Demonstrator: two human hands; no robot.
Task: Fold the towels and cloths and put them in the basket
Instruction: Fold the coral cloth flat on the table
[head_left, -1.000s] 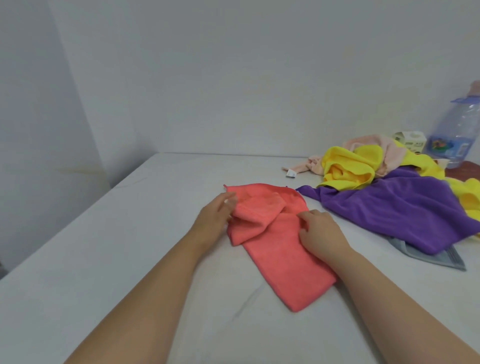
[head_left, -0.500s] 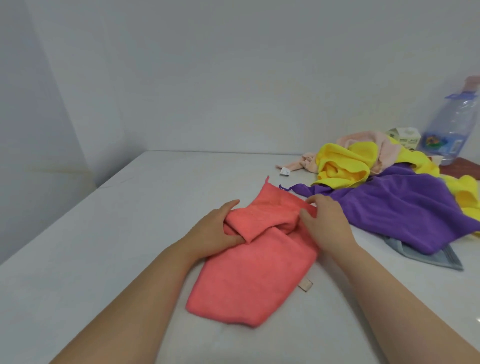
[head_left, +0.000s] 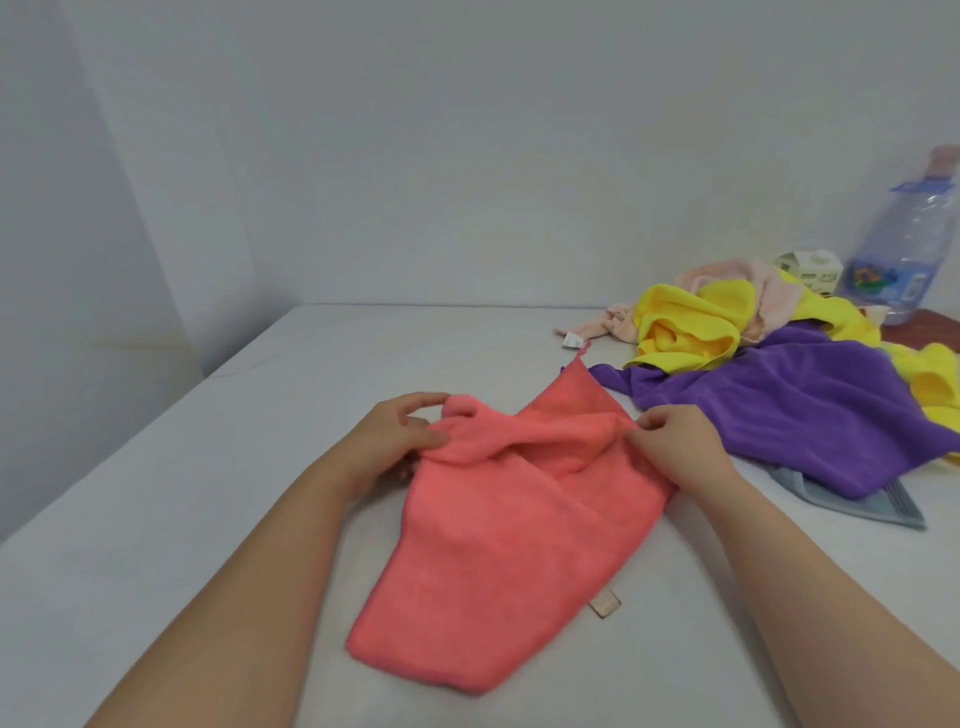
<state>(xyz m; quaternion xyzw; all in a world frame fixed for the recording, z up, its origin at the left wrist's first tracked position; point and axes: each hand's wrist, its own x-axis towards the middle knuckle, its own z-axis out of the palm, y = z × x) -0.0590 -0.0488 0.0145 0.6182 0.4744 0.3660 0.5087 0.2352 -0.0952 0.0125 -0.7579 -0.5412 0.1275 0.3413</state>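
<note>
A coral-red towel (head_left: 498, 551) lies rumpled on the white table (head_left: 156, 519) in front of me, one corner pointing away and a small label at its near right edge. My left hand (head_left: 395, 441) pinches the towel's bunched upper left edge. My right hand (head_left: 675, 447) pinches the upper right edge. To the right lies a pile: a purple towel (head_left: 810, 410), a yellow cloth (head_left: 685, 332), a pale pink cloth (head_left: 748, 291) and a grey-blue cloth (head_left: 852, 504) partly under the purple one. No basket is in view.
A large clear blue water bottle (head_left: 904, 249) and a small white carton (head_left: 810, 270) stand at the back right by the wall. A dark red-brown surface (head_left: 924, 332) shows under the bottle. Walls close off the table's left and far sides.
The coral towel has swung round and spread wider toward me. Both hands have moved apart along its upper edge, from resting on it to pinching it at each end.
</note>
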